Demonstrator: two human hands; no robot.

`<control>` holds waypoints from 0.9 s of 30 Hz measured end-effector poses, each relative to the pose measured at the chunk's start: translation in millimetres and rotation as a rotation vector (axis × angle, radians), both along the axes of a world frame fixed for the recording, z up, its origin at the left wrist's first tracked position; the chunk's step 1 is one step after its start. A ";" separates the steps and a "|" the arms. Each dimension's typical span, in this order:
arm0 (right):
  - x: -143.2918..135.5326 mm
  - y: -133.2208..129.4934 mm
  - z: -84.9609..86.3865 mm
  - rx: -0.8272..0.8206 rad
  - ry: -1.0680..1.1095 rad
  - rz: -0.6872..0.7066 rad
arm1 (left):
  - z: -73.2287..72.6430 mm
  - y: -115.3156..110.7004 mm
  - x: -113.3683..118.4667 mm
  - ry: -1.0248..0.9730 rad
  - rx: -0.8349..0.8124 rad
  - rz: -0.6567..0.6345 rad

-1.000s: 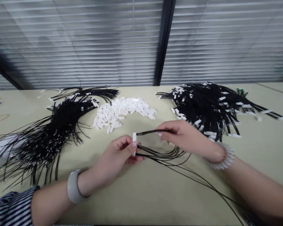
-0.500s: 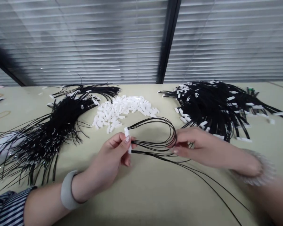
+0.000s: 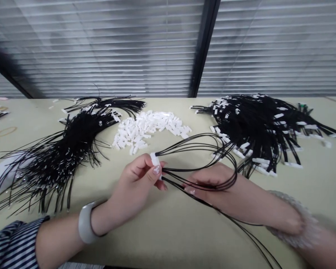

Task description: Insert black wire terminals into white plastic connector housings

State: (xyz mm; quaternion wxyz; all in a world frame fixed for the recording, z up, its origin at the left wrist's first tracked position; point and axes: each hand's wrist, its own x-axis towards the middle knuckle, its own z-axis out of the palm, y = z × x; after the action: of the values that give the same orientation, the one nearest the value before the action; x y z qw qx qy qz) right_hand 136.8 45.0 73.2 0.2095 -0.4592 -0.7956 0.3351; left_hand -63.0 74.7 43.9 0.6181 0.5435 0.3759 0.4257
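Between the thumb and fingers of my left hand (image 3: 141, 177) is a long white plastic connector (image 3: 155, 160), held tilted above the table. Several thin black wires (image 3: 197, 145) run out of its right side. Some of them bend round in a loop, and others trail away toward the lower right. My right hand (image 3: 212, 183) is inside the spread of wires, its thumb and fingers closed on wires close to the connector. The looped wires pass in front of its back. Its exact grip is partly hidden by the wires.
A heap of small white connectors (image 3: 145, 129) lies beyond my hands. On the left is a big bundle of black wires (image 3: 75, 138) with bare metal ends. Wires with white connectors form another pile (image 3: 252, 127) at the right. Blinds (image 3: 100, 45) stand behind the table.
My right hand has let the loop go from its fingertips and moved left, closing on wires nearer the connector. The loop has spread wider, and the connector tilts more.
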 end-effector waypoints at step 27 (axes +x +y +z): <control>-8.8 0.8 2.2 0.278 -0.013 -0.072 | -0.7 -5.4 1.2 0.083 0.206 -0.012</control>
State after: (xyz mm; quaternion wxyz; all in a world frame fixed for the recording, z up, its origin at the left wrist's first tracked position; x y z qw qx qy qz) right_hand 128.0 45.8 75.3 0.2778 -0.4564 -0.8185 0.2110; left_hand -61.9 69.3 43.2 0.5454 0.6235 0.3523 0.4354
